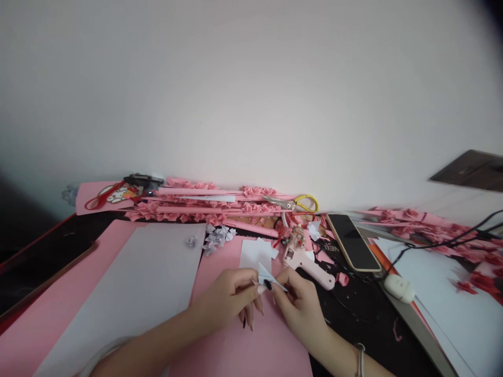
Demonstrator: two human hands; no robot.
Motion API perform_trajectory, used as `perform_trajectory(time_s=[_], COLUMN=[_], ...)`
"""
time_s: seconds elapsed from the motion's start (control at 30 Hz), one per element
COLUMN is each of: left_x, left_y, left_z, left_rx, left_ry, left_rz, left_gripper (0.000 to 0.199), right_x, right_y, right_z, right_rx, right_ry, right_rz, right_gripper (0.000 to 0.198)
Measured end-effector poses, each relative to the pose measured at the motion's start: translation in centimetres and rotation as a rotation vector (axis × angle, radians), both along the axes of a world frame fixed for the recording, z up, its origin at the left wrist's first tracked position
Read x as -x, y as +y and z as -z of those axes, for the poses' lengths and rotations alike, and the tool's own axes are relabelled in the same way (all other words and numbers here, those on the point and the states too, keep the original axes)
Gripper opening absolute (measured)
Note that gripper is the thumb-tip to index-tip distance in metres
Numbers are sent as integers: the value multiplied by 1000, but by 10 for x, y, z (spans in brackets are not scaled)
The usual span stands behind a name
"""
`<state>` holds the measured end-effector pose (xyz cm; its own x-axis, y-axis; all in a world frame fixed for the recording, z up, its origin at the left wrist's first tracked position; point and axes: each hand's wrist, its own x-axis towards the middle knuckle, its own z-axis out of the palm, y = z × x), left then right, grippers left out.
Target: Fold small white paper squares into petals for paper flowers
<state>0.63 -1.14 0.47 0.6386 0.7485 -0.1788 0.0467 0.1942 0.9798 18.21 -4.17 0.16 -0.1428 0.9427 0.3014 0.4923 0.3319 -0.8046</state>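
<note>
A small folded piece of white paper [265,273], with a pointed corner sticking up, is held between both hands above a pink sheet [251,345]. My left hand [231,296] pinches its left side between thumb and fingers, the other fingers curling below. At its right side, my right hand [296,301] grips the paper with thumb and index finger. Just beyond the hands lie several white paper pieces [251,251]. A pink glue gun [314,269] rests beside my right hand. Small folded white paper flowers [218,238] sit in a pile beyond my left hand.
Pink paper flower stems [196,207] line the wall, with yellow-handled scissors [304,203] on them. To the right are a phone [353,243], a white earbud case [400,288], black cables [436,243] and white sheets [451,293]. A large white sheet [137,283] lies left.
</note>
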Motion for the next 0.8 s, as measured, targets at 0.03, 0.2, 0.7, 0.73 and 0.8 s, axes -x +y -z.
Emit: perform_trajectory(time_s=[0.03, 0.2, 0.7, 0.73, 0.8], left_x=[0, 3, 0, 0, 0], left_y=[1, 5, 10, 10, 9], left_z=[-1, -9, -3, -3, -4], left_rx=[41, 153, 94, 99, 103], left_ry=[-39, -140, 50, 44, 32], left_rz=[-6, -52, -184, -176, -157], left_gripper=[15, 25, 25, 25, 25], right_x=[-1, -5, -5, -4, -3], right_y=[0, 0, 3, 3, 3], right_z=[0, 0, -5, -5, -6], right_rx=[-53, -243, -172, -144, -77], right_ry=[-24, -152, -185, -173, -158], right_rz=[8, -51, -262, -253, -215], right_gripper=[22, 23, 13, 14, 15])
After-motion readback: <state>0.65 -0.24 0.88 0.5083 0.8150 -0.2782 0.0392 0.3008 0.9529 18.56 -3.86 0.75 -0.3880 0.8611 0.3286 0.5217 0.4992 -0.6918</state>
